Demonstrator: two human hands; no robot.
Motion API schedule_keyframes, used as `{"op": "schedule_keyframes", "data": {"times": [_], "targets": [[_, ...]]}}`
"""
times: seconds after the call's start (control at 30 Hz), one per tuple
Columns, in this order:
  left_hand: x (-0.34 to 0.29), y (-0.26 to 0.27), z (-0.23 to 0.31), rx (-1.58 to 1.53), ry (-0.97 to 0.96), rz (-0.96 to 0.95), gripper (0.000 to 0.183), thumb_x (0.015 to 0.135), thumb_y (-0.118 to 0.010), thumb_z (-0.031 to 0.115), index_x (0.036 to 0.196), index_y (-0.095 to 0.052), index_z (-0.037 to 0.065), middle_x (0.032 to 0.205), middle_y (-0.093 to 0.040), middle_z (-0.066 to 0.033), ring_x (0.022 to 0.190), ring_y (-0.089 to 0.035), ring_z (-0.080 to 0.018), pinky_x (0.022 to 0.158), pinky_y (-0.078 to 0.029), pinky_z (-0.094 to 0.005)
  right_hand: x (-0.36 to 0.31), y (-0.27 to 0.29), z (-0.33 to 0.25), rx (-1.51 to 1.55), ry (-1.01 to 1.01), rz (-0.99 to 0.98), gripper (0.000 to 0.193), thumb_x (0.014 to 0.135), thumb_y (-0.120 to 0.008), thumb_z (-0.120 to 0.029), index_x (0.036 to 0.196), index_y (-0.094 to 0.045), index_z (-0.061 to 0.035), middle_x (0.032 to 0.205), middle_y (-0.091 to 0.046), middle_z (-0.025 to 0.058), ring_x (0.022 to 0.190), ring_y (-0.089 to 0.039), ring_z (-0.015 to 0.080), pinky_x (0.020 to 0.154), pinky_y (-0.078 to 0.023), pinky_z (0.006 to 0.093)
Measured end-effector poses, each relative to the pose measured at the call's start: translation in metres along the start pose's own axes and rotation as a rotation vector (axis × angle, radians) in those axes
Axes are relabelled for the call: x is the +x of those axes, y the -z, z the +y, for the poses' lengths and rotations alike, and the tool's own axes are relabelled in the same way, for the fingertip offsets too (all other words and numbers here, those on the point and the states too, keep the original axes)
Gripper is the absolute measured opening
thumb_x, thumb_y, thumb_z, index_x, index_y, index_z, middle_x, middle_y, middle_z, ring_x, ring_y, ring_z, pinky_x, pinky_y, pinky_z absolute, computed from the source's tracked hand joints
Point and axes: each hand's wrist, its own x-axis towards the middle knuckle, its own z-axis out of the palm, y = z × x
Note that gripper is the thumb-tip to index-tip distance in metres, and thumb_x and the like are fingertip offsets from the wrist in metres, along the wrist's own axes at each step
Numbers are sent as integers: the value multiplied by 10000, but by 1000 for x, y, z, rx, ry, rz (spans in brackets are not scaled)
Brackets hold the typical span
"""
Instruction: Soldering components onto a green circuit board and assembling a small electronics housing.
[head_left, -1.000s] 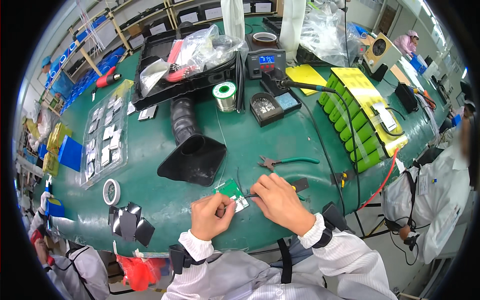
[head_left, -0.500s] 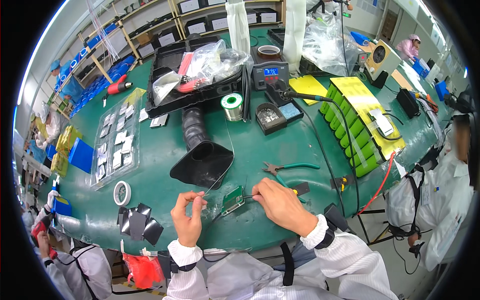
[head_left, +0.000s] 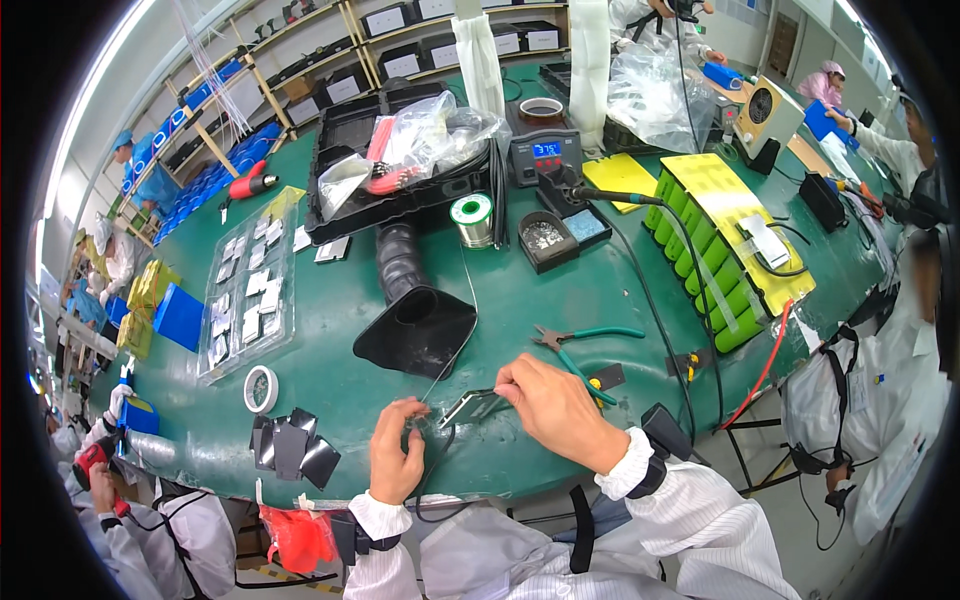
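My left hand (head_left: 397,452) is closed, its fingertips pinching a thin strand of solder wire (head_left: 466,345). That strand runs down from a solder spool (head_left: 472,220) with a green-rimmed label. Between my hands a small green circuit board (head_left: 470,408) is held tilted, just above the table. My right hand (head_left: 560,415) grips the board's right end between thumb and fingers; the exact contact is partly hidden. A black wire (head_left: 432,462) trails from the board beside my left hand. Green-handled side cutters (head_left: 590,333) lie beyond my right hand.
A black fume-extraction funnel (head_left: 415,330) stands just ahead. Farther back are a soldering station (head_left: 545,155), a soldering iron (head_left: 615,197) in its holder and a green-cell battery pack (head_left: 715,265). Left are a clear parts tray (head_left: 205,365), a white tape roll (head_left: 260,388) and black pieces (head_left: 292,450).
The circuit board has tipped so that its edge shows more. My right hand has shifted its grip to the board's end. My left fingers have curled in more. The whole view has shifted slightly.
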Motion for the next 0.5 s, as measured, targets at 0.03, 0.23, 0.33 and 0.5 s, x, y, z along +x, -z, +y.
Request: {"op": "schedule_keyframes", "data": {"times": [0.03,0.23,0.33,0.5], "targets": [[0,0,2,0,0,4,286,807,-560,-76,1077,-620,-4,1067,-673,-153,1080,-630,-347,1022,-448,-450,1,-1,1,0,4,-1,106,894,-668,-59,918,-581,-3,856,-605,128,743,-612,347,628,-477,427],[-4,-7,33,206,-188,156,319,786,-695,16,1095,-617,-4,1106,-657,-157,1041,-624,-319,929,-483,-397,5,-8,11,154,-187,-45,148,954,-632,-124,948,-618,22,790,-635,145,655,-597,295,620,-464,394],[-14,-24,31,-49,190,98,305,802,-803,102,1020,-627,-19,792,-680,-106,685,-640,-150,652,-501,-287,11,-12,19,152,-330,-125,180,969,-622,-146,962,-631,34,756,-640,151,636,-591,249,616,-460,375],[-17,-27,20,-50,253,99,163,867,-745,82,875,-644,-46,653,-652,-98,529,-591,-140,518,-456,-286,15,-22,31,192,-305,-81,171,928,-660,-139,912,-618,26,848,-664,177,702,-646,338,630,-492,399]]}}
